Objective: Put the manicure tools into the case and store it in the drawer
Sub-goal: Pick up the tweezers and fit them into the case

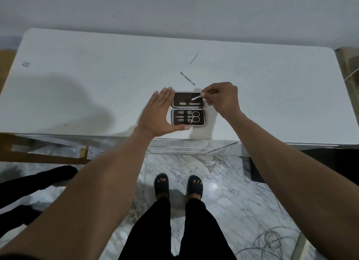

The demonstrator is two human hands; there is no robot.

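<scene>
A small black manicure case (202, 117) lies open on the white table (77, 85) near its front edge. Its lower half holds scissors (195, 116) and clippers; its upper half holds flat tools. My left hand (158, 116) rests flat against the case's left side, thumb along its front edge. Over the upper half, my right hand (221, 97) pinches a thin silver tool (196, 98), tip pointing down-left into the case. Two more thin tools lie on the table behind the case: a cuticle pusher (187, 78) and a slim pick (194, 58).
A transparent drawer front (194, 146) shows under the table's front edge. Wooden furniture (44, 153) stands at the lower left. Loose cables (272, 242) lie on the marble floor at right. My feet in black sandals are below the table edge.
</scene>
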